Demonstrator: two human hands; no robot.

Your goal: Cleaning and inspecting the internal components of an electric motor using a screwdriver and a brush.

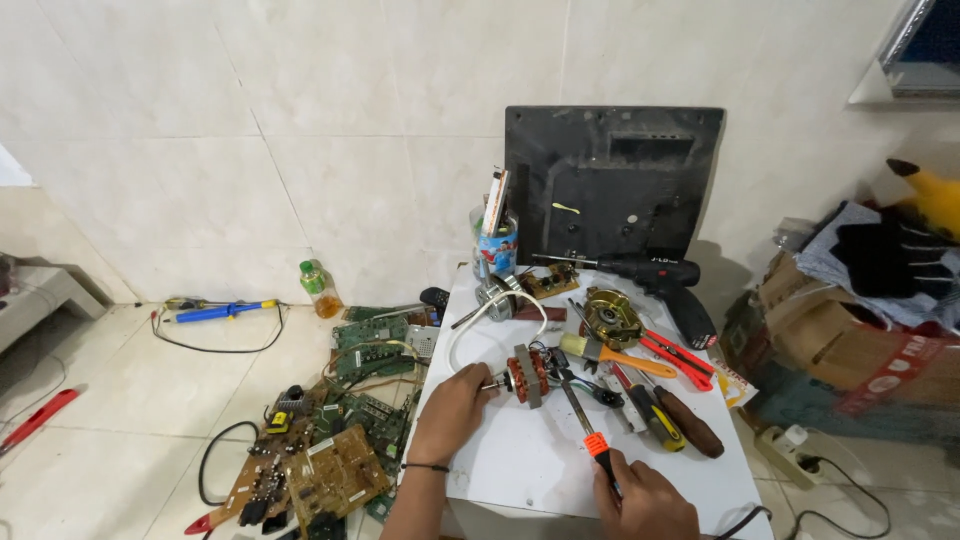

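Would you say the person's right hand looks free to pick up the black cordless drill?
Probably not: the right hand grips an orange-handled screwdriver, and the black cordless drill lies at the table's far side behind other tools.

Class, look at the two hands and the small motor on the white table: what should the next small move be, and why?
Probably seat the screwdriver tip in a motor fastener. The right hand holds its handle, the tip sits beside the motor, and the left hand steadies the shaft end.

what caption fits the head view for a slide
Left hand steadies a copper-wound motor core on a white table while right hand works an orange-handled screwdriver toward it.
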